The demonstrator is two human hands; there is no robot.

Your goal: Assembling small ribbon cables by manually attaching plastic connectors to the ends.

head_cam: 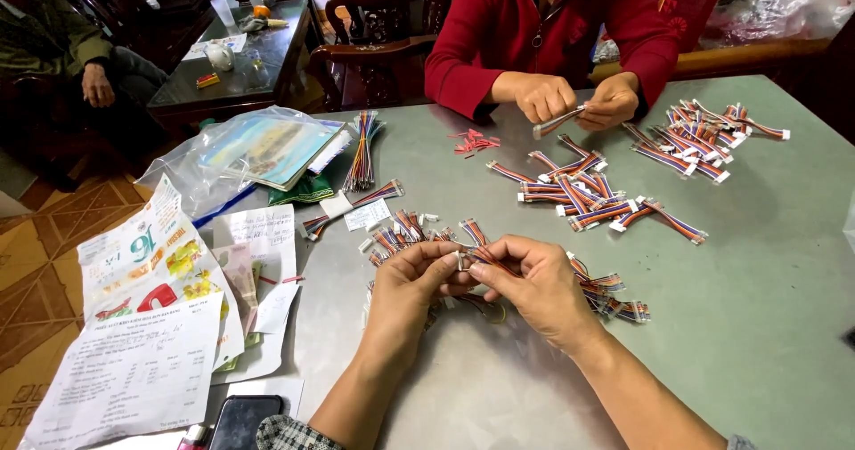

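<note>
Grey desk (739, 325) carries heaps of striped wire harnesses, and above its near edge the left hand (411, 283) and right hand (533, 283) pinch one short wire harness (476, 256), lying left-right, fingers (450, 259) closed on its white connector.

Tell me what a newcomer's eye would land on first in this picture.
Probably the left hand and right hand, pinching a striped wire harness at the table's near-centre. Next, the loose harnesses scattered beyond, and a red-sleeved co-worker's hands holding another opposite.
</note>
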